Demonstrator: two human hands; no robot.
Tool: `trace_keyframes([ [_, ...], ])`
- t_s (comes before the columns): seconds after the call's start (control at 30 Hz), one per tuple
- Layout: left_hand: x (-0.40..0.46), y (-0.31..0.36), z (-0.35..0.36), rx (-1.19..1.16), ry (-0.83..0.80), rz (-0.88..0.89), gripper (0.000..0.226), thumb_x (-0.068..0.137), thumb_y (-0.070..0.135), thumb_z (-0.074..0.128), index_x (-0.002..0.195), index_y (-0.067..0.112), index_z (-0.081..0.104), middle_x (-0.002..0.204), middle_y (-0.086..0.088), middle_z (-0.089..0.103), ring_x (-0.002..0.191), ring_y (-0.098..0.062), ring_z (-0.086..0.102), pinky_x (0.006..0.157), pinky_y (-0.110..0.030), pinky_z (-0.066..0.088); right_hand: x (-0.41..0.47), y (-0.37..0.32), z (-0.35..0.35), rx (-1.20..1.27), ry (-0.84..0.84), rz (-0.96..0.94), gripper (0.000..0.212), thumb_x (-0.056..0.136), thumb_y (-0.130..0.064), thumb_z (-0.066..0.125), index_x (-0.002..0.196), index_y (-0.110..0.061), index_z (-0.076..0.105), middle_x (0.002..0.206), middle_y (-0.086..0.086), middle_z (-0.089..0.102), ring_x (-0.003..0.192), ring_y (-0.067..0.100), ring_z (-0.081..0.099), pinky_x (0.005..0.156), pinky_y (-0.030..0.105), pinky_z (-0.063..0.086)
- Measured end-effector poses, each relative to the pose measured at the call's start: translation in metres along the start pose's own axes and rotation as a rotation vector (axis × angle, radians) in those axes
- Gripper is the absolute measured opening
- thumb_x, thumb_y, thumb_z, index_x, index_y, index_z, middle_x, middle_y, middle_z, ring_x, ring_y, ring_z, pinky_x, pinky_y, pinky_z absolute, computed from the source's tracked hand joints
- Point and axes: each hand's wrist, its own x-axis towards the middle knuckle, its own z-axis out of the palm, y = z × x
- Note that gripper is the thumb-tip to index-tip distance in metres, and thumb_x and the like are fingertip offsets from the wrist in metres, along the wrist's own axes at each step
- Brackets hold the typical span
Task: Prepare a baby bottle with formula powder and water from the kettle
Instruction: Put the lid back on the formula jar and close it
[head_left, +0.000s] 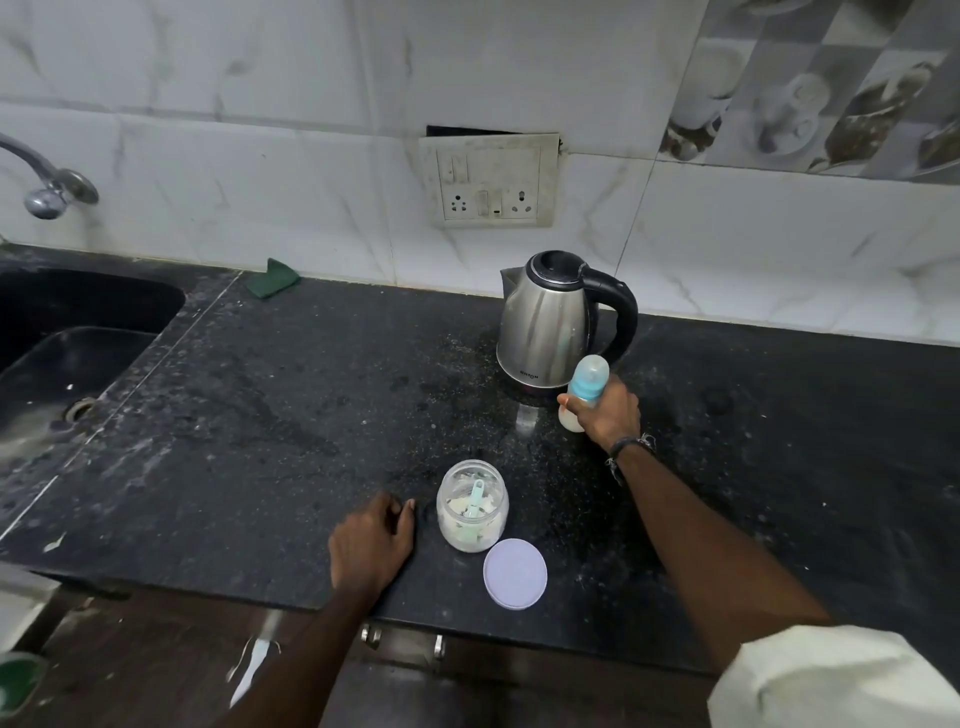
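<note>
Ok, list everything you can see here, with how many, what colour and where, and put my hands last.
kettle: one, steel with black handle, back of the counter
baby bottle: one, blue top, milky contents, in front of the kettle
formula jar: one, clear, open, near the front edge
scoop: one, pale green, inside the jar
lid: one, lilac, flat on the counter beside the jar
counter: one, black speckled
sink: one, black, far left
tap: one, chrome, above the sink
cloth: one, green, by the wall
socket panel: one, white, on the wall
left hand: rests on the counter by the jar
right hand: grips the bottle
</note>
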Motion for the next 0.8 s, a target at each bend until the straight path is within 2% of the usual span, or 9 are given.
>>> trace_keyframes([
  [0.2, -0.001, 0.0, 0.0, -0.006, -0.003, 0.005, 0.027, 0.09, 0.046, 0.065, 0.077, 0.023, 0.064, 0.057, 0.001, 0.065, 0.054, -0.024, 0.064, 0.053, -0.031, 0.05, -0.014, 0.003, -0.009, 0.004, -0.007, 0.037, 0.077, 0.067, -0.05, 0.085, 0.124, -0.009, 0.054, 0.123, 0.012, 0.063, 0.115, 0.032, 0.058, 0.09, 0.039, 0.048],
  [0.37, -0.002, 0.0, -0.001, -0.014, -0.013, -0.002, 0.028, 0.092, 0.048, 0.063, 0.077, 0.023, 0.064, 0.058, 0.002, 0.065, 0.055, -0.023, 0.064, 0.056, -0.032, 0.051, -0.043, 0.008, -0.013, 0.03, 0.15, 0.009, 0.081, 0.073, -0.048, 0.082, 0.135, -0.007, 0.049, 0.129, 0.015, 0.06, 0.12, 0.032, 0.056, 0.097, 0.041, 0.046],
  [0.47, -0.001, -0.001, -0.003, -0.026, -0.014, 0.003, 0.029, 0.093, 0.047, 0.062, 0.076, 0.024, 0.063, 0.057, 0.004, 0.063, 0.052, -0.02, 0.061, 0.054, -0.03, 0.05, -0.065, 0.016, -0.011, 0.024, 0.19, -0.037, 0.063, 0.079, -0.041, 0.077, 0.129, -0.009, 0.054, 0.125, 0.014, 0.062, 0.111, 0.029, 0.061, 0.093, 0.041, 0.05],
  [0.63, -0.003, -0.002, -0.004, -0.082, -0.004, 0.013, 0.03, 0.095, 0.045, 0.062, 0.076, 0.022, 0.065, 0.056, 0.003, 0.062, 0.053, -0.021, 0.062, 0.053, -0.029, 0.046, -0.105, 0.025, -0.006, 0.005, 0.178, -0.235, 0.02, 0.086, -0.024, 0.072, 0.103, -0.014, 0.067, 0.105, 0.006, 0.064, 0.09, 0.019, 0.066, 0.08, 0.039, 0.055],
  [0.7, -0.003, -0.004, -0.005, -0.129, -0.01, 0.008, 0.037, 0.095, 0.051, 0.059, 0.074, 0.02, 0.065, 0.055, 0.005, 0.061, 0.051, -0.017, 0.06, 0.053, -0.029, 0.046, -0.119, 0.029, -0.001, -0.045, 0.13, -0.314, 0.016, 0.086, -0.025, 0.071, 0.099, -0.017, 0.068, 0.102, 0.001, 0.064, 0.088, 0.015, 0.064, 0.079, 0.04, 0.056],
  [0.8, -0.004, -0.004, -0.011, -0.284, 0.008, -0.002, 0.052, 0.09, 0.065, 0.05, 0.069, 0.019, 0.063, 0.053, 0.005, 0.058, 0.049, -0.01, 0.056, 0.051, -0.028, 0.045, -0.141, 0.029, 0.004, -0.145, -0.015, -0.417, 0.027, 0.084, -0.039, 0.071, 0.102, -0.02, 0.067, 0.102, -0.003, 0.06, 0.092, 0.014, 0.06, 0.083, 0.036, 0.054],
])
